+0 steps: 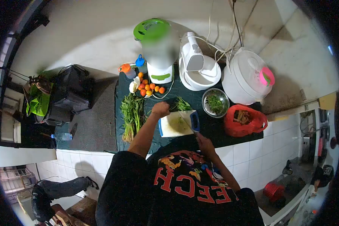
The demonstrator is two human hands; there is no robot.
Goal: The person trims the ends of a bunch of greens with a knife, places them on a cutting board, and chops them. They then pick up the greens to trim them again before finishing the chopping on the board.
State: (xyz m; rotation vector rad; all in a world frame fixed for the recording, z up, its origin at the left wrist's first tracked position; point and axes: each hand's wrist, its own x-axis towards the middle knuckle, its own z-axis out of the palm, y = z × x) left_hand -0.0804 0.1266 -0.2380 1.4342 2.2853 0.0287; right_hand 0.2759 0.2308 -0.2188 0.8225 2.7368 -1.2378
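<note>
My left hand [161, 109] is closed above the upper left corner of a white cutting board [171, 126] with blue ends; what it holds, if anything, is hidden. My right hand [204, 144] grips a knife [190, 126], whose blade lies over the board's right part. Green stains mark the board. Leafy greens [182, 104] rest at its top edge. Left of my left hand lies a large bunch of greens with roots [131, 115]. A metal bowl [216, 112] right of the board holds chopped greens.
Tomatoes [152, 86], a blender [160, 71], a white mixer [199, 71], a large white tub [245, 77] and a red plastic bag [245, 130] stand around the board. A water bottle [63, 136] lies far left. Another person's legs [64, 188] show at lower left.
</note>
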